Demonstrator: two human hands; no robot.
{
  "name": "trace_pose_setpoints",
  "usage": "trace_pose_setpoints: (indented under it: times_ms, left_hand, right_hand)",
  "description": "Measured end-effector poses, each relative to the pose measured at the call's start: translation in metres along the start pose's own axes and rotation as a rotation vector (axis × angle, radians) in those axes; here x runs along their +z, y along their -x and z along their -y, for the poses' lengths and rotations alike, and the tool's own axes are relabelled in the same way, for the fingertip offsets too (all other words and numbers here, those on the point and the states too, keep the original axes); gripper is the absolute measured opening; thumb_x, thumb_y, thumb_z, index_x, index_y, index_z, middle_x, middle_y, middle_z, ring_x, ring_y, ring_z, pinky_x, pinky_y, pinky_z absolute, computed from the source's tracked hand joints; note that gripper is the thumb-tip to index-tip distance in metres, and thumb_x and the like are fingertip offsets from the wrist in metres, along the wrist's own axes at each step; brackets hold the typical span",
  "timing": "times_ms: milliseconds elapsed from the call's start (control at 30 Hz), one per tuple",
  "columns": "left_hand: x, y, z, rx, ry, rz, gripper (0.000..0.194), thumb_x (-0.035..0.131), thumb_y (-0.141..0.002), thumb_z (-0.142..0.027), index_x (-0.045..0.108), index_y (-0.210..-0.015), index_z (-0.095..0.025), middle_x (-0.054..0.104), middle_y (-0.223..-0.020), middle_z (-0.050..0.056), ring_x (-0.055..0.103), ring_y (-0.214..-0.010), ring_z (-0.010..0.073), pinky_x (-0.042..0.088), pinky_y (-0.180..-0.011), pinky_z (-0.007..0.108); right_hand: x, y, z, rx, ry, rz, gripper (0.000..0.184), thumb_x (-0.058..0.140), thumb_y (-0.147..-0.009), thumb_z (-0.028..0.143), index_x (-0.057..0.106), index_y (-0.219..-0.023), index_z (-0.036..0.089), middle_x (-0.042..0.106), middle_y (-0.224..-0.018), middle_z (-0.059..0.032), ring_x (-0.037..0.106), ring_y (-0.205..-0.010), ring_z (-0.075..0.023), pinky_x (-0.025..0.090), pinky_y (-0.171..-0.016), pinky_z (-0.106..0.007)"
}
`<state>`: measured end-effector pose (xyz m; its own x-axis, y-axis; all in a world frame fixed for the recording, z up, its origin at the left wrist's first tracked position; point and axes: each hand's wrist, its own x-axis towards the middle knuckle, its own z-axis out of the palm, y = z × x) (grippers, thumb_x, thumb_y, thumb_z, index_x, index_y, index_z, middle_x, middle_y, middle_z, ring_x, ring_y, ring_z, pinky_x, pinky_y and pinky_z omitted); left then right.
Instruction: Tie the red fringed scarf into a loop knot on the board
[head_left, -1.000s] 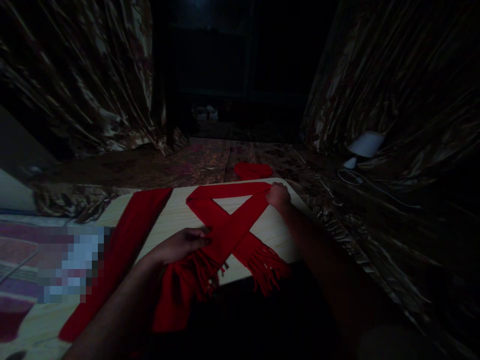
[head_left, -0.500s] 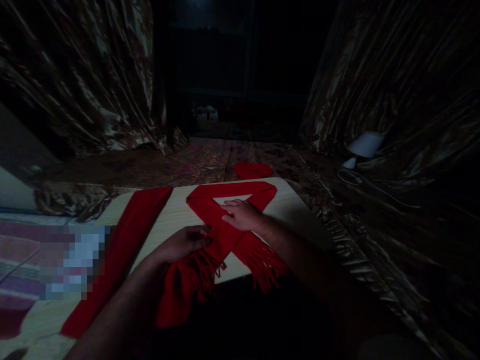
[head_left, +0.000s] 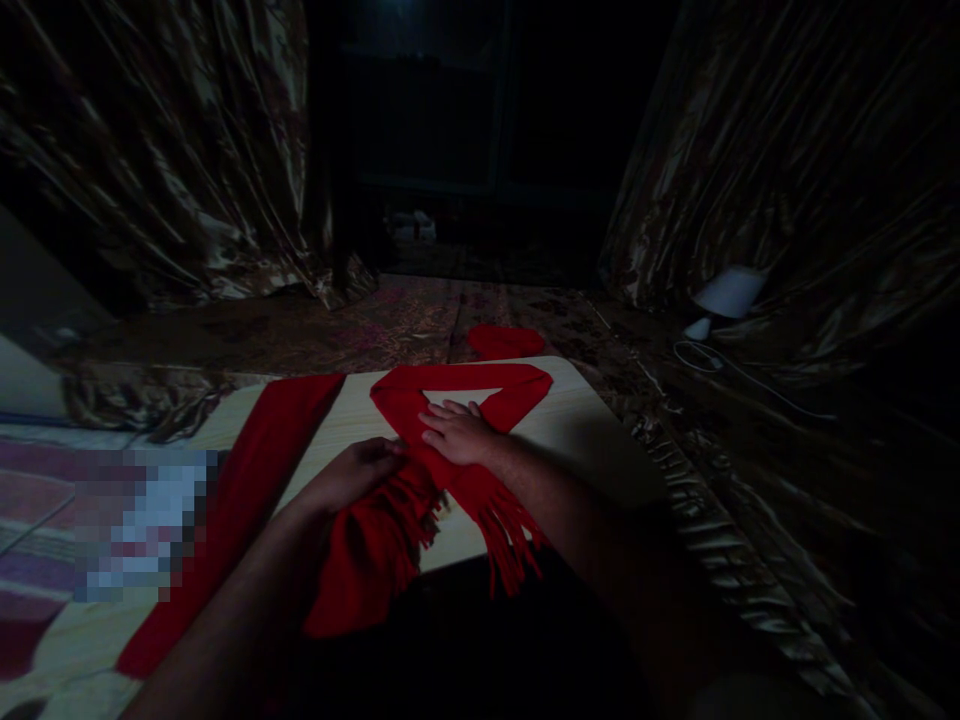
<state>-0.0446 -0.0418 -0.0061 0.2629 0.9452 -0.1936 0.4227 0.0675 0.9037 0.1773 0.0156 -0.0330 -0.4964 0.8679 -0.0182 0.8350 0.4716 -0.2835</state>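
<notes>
A red fringed scarf (head_left: 480,385) lies crossed over itself in a loop on a light wooden table (head_left: 577,420). My right hand (head_left: 456,432) rests flat on the crossing, fingers stretched out towards the left. My left hand (head_left: 356,472) presses on the scarf just left of the crossing, its fingers curled at the cloth's edge. Both fringed ends (head_left: 502,535) hang over the table's near edge. A second red scarf (head_left: 247,490) lies in a long strip on the left of the table.
A small red cloth (head_left: 506,340) lies on the patterned carpet beyond the table. Shiny patterned drapes hang on both sides. A white lamp (head_left: 724,295) with a cable sits at the right. The room is very dark.
My right hand left the loop's far right corner and came to lie flat on the crossing. The crossing and fringed ends shifted slightly left.
</notes>
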Motion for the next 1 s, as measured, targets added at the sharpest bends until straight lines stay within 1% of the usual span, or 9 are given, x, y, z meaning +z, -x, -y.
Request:
trace_pose_setpoints:
  times_ms: [133,200,267,333,400,500,600,767,1000]
  left_hand:
    - [0.001,0.003,0.004,-0.009,0.054,0.018,0.047,0.073,-0.070,-0.058,0.070,-0.094,-0.018,0.076,-0.097,0.008,0.070,-0.092,0.0286,0.052,-0.087,0.038]
    - [0.002,0.003,0.005,-0.011,0.073,0.029,0.048,0.072,-0.070,-0.058,0.069,-0.095,-0.018,0.076,-0.095,0.008,0.070,-0.091,0.0281,0.053,-0.087,0.038]
    - [0.004,0.002,0.006,-0.011,0.071,0.033,0.048,0.073,-0.069,-0.058,0.069,-0.094,-0.018,0.076,-0.095,0.008,0.070,-0.092,0.0284,0.052,-0.089,0.039]
    - [0.005,-0.001,0.006,-0.003,0.080,0.034,0.049,0.075,-0.066,-0.057,0.069,-0.094,-0.018,0.076,-0.096,0.008,0.070,-0.096,0.0295,0.052,-0.092,0.040]
    - [0.007,-0.004,0.006,0.019,0.105,0.031,0.049,0.077,-0.064,-0.055,0.070,-0.094,-0.018,0.076,-0.099,0.009,0.069,-0.101,0.0305,0.050,-0.095,0.040]
    - [0.009,-0.007,0.006,0.031,0.156,0.050,0.050,0.078,-0.064,-0.051,0.071,-0.098,-0.016,0.074,-0.107,0.011,0.068,-0.104,0.0306,0.049,-0.099,0.041]
    - [0.008,-0.005,0.005,0.020,0.246,0.069,0.052,0.080,-0.063,-0.046,0.071,-0.104,-0.015,0.072,-0.118,0.014,0.067,-0.108,0.0307,0.050,-0.099,0.042]
    - [0.002,0.008,0.004,0.049,0.393,0.119,0.053,0.079,-0.063,-0.030,0.068,-0.113,-0.018,0.065,-0.133,0.014,0.063,-0.118,0.0318,0.048,-0.103,0.044]
    - [-0.004,0.016,0.015,0.035,0.659,0.202,0.058,0.073,-0.066,-0.021,0.063,-0.123,-0.022,0.067,-0.130,0.011,0.066,-0.114,0.0330,0.049,-0.101,0.048]
  right_hand:
    - [-0.013,0.014,-0.001,0.025,0.073,-0.159,0.052,0.037,-0.100,0.050,0.051,-0.144,0.026,0.040,-0.158,-0.0047,0.034,-0.144,-0.0250,0.023,-0.118,-0.049]
    - [-0.021,0.027,-0.004,0.157,0.143,-0.263,0.051,0.040,-0.099,0.047,0.057,-0.138,0.018,0.050,-0.149,-0.0128,0.043,-0.136,-0.0275,0.030,-0.114,-0.045]
    - [-0.027,0.038,-0.011,0.347,0.199,-0.315,0.057,0.044,-0.096,0.050,0.058,-0.135,0.011,0.056,-0.140,-0.0212,0.049,-0.128,-0.0324,0.036,-0.107,-0.046]
    - [-0.029,0.046,-0.023,0.502,0.227,-0.307,0.070,0.048,-0.092,0.058,0.053,-0.138,0.007,0.055,-0.137,-0.0264,0.051,-0.124,-0.0368,0.039,-0.102,-0.048]
    - [-0.025,0.050,-0.038,0.569,0.221,-0.262,0.080,0.049,-0.090,0.064,0.047,-0.144,0.005,0.051,-0.141,-0.0281,0.048,-0.127,-0.0391,0.039,-0.102,-0.049]
    - [-0.016,0.051,-0.059,0.568,0.199,-0.223,0.079,0.041,-0.094,0.064,0.043,-0.149,0.006,0.043,-0.150,-0.0260,0.037,-0.139,-0.0384,0.032,-0.109,-0.050]
    - [-0.007,0.052,-0.070,0.544,0.206,-0.267,0.075,0.036,-0.097,0.060,0.041,-0.151,0.009,0.039,-0.155,-0.0221,0.030,-0.145,-0.0360,0.025,-0.114,-0.049]
    - [-0.004,0.053,-0.071,0.527,0.199,-0.302,0.071,0.036,-0.097,0.057,0.045,-0.150,0.011,0.041,-0.155,-0.0183,0.030,-0.144,-0.0355,0.024,-0.116,-0.048]
    - [-0.005,0.051,-0.070,0.550,0.184,-0.308,0.069,0.037,-0.097,0.055,0.045,-0.149,0.011,0.042,-0.155,-0.0181,0.031,-0.144,-0.0347,0.023,-0.115,-0.048]
